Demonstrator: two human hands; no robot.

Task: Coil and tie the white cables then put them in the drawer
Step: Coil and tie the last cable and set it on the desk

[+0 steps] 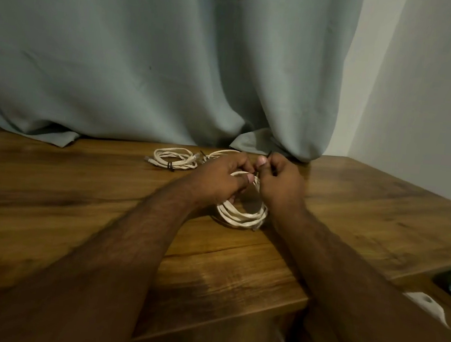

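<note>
Arms: both forearms bare, no sleeves in view, fine hair along them.
Left hand (pixel 219 175): bare, no glove, short pale nails.
Right hand (pixel 279 182): bare, no glove.

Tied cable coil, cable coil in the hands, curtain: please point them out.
tied cable coil (pixel 173 159), head view, near strands
cable coil in the hands (pixel 241 216), head view, near loops
curtain (pixel 161 59), head view, middle folds

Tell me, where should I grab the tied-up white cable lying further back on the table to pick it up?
Grab the tied cable coil at its black tie, on the near side. The tie bunches the loops there, so one pinch probably lifts them all. Come from above, since the coil lies flat on the table.
</note>
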